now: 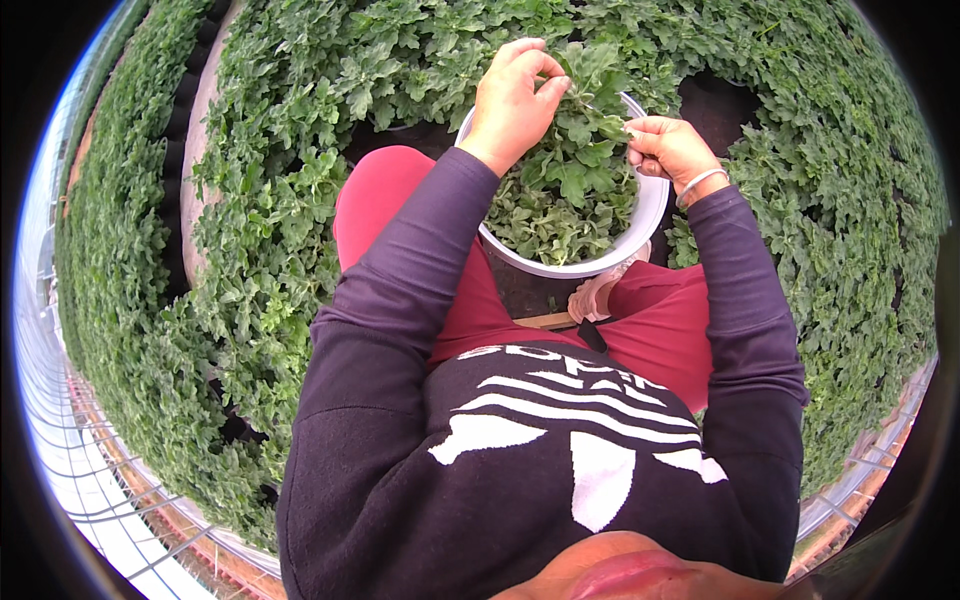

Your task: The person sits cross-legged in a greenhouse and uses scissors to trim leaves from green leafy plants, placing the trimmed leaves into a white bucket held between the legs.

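A white bucket (655, 205) stands in front of me between my knees, with many small green leafy cuttings (550, 228) lying in it. Over its far part, a leafy green plant (588, 135) with lobed leaves fills the space between my hands. My left hand (515, 100) is closed in a pinch at the plant's upper left leaves. On the other side, above the bucket's right rim, my right hand (672, 152) has its fingers curled and pressed together at the plant's edge. What exactly lies between the right fingertips is too small to make out.
Dense beds of leafy plants (840, 230) surround me on all sides. A pale strip (205, 150) and a row of dark pots (178, 160) run along the left. My knees (385, 195) flank the bucket, and a shoe (592, 298) is beside its near edge. A wire mesh (130, 500) curves behind.
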{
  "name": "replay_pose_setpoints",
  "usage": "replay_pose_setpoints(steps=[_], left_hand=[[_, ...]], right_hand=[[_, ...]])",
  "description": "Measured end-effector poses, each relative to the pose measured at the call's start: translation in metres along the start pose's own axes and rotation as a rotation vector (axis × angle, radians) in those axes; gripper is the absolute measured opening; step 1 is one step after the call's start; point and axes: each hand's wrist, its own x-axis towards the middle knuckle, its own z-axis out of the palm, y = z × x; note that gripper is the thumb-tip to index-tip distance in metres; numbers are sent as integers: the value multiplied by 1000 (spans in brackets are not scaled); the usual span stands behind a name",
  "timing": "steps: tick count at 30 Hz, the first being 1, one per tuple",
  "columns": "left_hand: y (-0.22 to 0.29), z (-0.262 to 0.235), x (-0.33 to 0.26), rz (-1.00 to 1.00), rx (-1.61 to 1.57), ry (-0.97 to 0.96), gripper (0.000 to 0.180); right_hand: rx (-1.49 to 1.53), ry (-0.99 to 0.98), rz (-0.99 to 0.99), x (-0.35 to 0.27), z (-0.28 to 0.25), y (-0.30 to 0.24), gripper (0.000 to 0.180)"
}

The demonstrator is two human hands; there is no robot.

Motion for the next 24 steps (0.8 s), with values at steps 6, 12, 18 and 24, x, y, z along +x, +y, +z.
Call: replay_pose_setpoints(steps=[6, 12, 18, 24], left_hand=[[0, 0, 0, 5, -4, -14, 12], [-4, 0, 1, 51, 34, 11, 13], [-3, -1, -1, -10, 3, -25, 13], [-2, 0, 0, 24, 2, -2, 13]], right_hand=[[123, -61, 54, 0, -4, 5, 15], [-283, 7, -263, -1, -2, 4, 20], [-974, 347, -659, -20, 10, 2, 22], [-744, 319, -484, -13, 10, 7, 21]])
